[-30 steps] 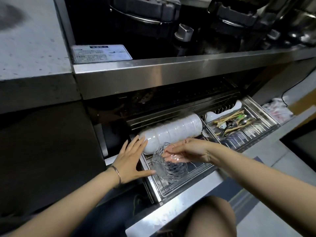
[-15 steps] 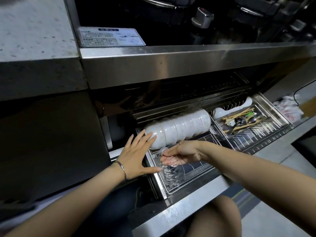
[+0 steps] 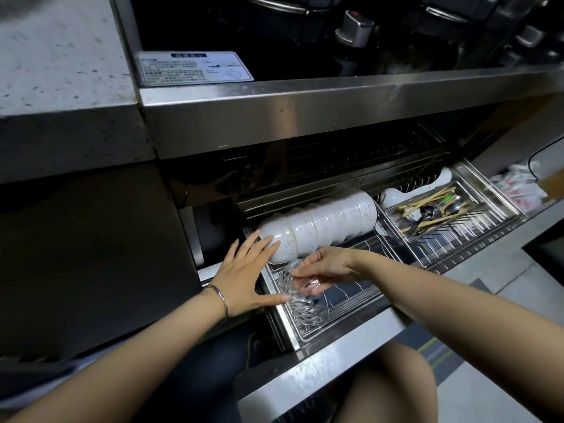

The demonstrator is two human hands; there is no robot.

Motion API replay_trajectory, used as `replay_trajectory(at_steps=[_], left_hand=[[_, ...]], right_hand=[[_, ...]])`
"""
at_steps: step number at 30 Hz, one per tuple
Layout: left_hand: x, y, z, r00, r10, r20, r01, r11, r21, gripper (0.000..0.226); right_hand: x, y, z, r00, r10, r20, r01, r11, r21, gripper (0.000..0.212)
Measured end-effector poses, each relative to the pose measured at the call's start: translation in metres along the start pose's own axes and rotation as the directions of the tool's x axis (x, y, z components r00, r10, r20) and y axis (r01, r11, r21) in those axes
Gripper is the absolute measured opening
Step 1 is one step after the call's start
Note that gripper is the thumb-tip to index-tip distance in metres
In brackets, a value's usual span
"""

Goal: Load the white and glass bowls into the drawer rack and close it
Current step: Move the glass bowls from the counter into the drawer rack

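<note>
Pinching glass bowl (image 3: 300, 296) in right hand (image 3: 328, 265), left hand (image 3: 244, 271) spread open, stove label (image 3: 193, 68) unreadable

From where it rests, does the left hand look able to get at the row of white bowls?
Probably yes. The left hand lies open at the rack's left edge, its fingers already at the nearest of the white bowls. Nothing sits between; the right hand holds the glass bowl lower down.
</note>
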State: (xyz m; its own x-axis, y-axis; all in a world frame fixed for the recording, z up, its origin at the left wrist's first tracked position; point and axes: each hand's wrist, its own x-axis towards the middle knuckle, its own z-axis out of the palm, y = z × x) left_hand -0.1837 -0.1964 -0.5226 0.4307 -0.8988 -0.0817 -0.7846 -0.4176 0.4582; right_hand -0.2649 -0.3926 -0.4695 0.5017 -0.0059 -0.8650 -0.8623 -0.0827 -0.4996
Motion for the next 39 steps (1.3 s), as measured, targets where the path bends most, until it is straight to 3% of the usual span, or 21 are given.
replay_trajectory(at_steps=[7,12,14,18,22,25,29,39], left_hand=[[0.000,0.003,-0.011,0.998,-0.010,0.055,0.006,0.997,0.073,0.117],[-0.003,0.015,-0.044,0.999,-0.032,0.042,0.032,0.999,-0.008,0.125],[-0.002,0.030,-0.066,0.999,-0.036,0.015,0.037,0.995,-0.091,0.119],[0.000,0.074,-0.125,0.993,0.064,-0.099,-0.080,0.983,-0.166,0.081],[-0.009,0.115,-0.193,0.946,0.188,-0.265,-0.241,0.953,-0.183,0.079],[-0.023,0.131,-0.244,0.887,0.245,-0.391,-0.325,0.933,-0.152,0.075],[-0.048,0.125,-0.308,0.795,0.267,-0.544,-0.345,0.938,-0.043,0.076],[-0.126,0.042,-0.415,0.631,0.158,-0.759,-0.117,0.987,0.107,0.072]], right_hand=[[-0.025,-0.009,0.000,0.986,-0.104,-0.131,0.069,0.966,-0.249,0.031],[-0.078,-0.010,-0.012,0.901,-0.322,-0.292,0.270,0.941,-0.204,0.037],[-0.105,-0.013,-0.014,0.835,-0.422,-0.352,0.390,0.907,-0.162,0.032],[-0.162,-0.026,-0.015,0.657,-0.588,-0.472,0.576,0.795,-0.188,0.033],[-0.217,-0.048,-0.008,0.436,-0.720,-0.540,0.711,0.644,-0.283,0.034],[-0.248,-0.074,0.002,0.313,-0.797,-0.517,0.768,0.533,-0.356,0.035],[-0.272,-0.121,0.024,0.218,-0.878,-0.427,0.795,0.413,-0.443,0.047],[-0.254,-0.246,0.097,0.157,-0.974,-0.166,0.744,0.227,-0.628,0.074]])
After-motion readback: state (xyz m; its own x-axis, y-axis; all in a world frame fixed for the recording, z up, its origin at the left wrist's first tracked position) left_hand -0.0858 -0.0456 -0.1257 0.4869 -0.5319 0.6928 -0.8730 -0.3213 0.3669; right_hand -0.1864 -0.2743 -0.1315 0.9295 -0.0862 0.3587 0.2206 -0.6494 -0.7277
